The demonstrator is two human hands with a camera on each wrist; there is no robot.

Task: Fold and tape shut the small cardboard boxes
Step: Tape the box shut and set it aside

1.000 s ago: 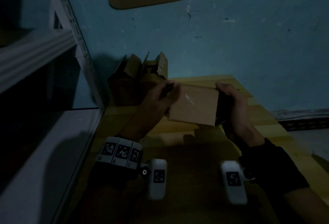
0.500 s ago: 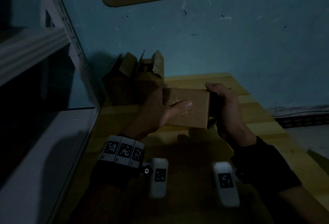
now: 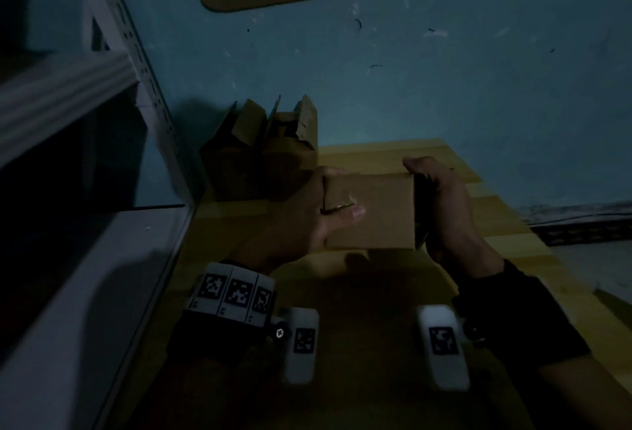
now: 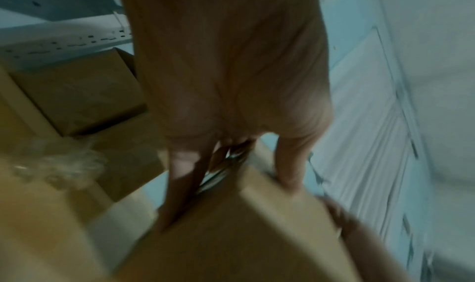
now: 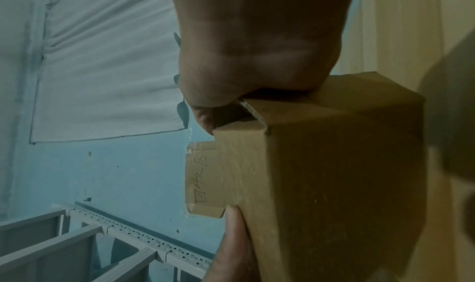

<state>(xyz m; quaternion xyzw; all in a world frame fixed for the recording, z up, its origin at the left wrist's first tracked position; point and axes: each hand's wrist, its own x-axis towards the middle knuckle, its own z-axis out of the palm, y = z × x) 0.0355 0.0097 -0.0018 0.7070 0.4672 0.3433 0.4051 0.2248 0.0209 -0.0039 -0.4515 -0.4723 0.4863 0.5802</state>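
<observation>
Above wooden table [image 3: 506, 224], small box [image 3: 371, 212] between left hand [image 3: 301, 221] and right hand [image 3: 444, 211].

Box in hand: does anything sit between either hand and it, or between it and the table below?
Nothing visible does. The left hand and right hand both grip the box directly, and the table beneath it looks bare; the open boxes stand behind.

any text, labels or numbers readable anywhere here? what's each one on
No word or number reads clearly.
Cardboard piece on the wall: handwritten marks with two small drawn squares, too faint to read.
Left wrist band: square black-and-white marker codes, no letters.
Wrist cameras: one marker code each, no letters.
Held cardboard box: no print visible.
</observation>
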